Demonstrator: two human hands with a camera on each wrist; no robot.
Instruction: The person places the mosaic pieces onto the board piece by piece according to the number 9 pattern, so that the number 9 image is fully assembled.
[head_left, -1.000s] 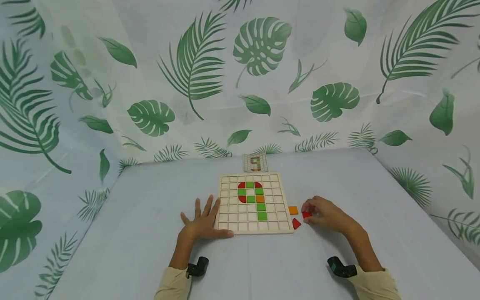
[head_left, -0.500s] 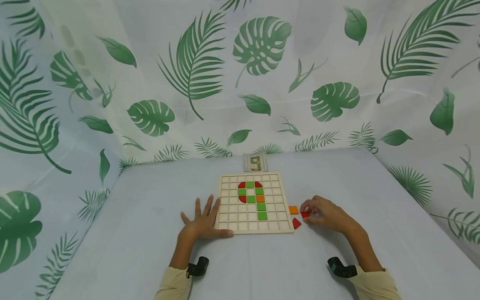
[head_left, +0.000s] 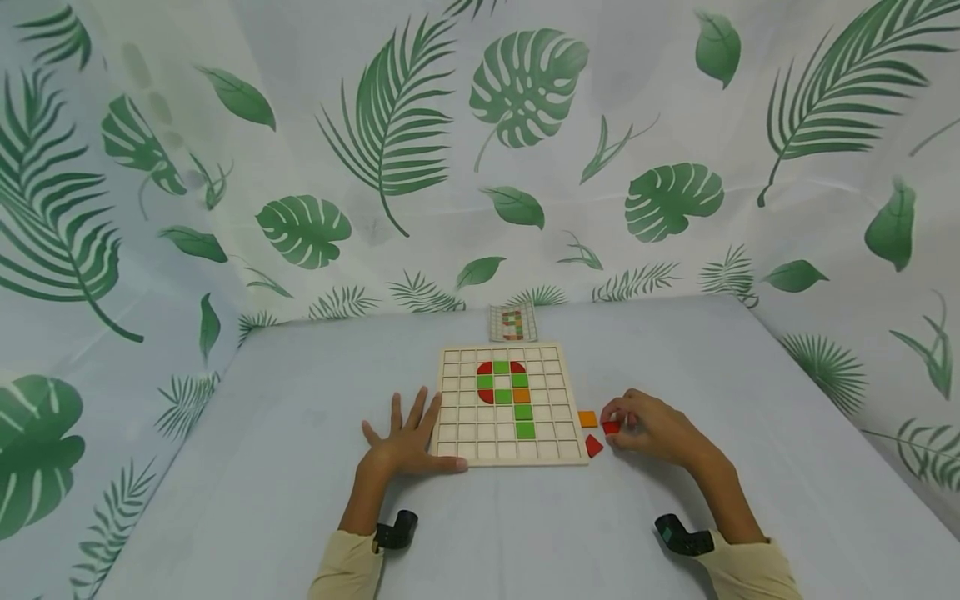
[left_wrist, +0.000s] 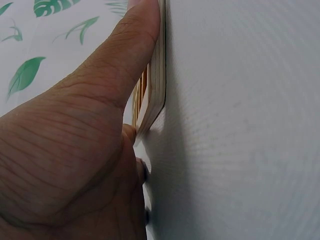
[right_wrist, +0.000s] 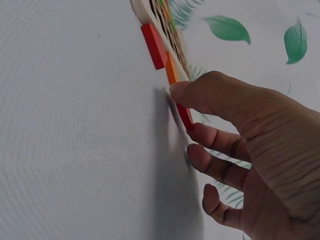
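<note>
A wooden grid board (head_left: 465,433) lies on the table, with green, red and orange tiles set in it in the shape of a 9. My left hand (head_left: 403,450) rests at its lower left corner, fingers spread and the thumb along the front edge. To the right of the board, my right hand (head_left: 654,429) pinches a red tile (head_left: 611,427) between thumb and fingers; the right wrist view shows this red tile (right_wrist: 184,117) edge-on. Beside that hand lie an orange square tile (head_left: 587,419) and a red rounded-edge tile (head_left: 594,447).
Behind the board a small pattern card (head_left: 513,322) leans up, printed with a similar figure. A white cloth (head_left: 300,400) covers the table. Leaf-print curtains (head_left: 420,250) hang at the back and both sides. Each wrist wears a black camera (head_left: 396,531).
The red tile in my right hand has shifted very slightly left. My left hand and the board stay put; the head view has tilted a touch.
</note>
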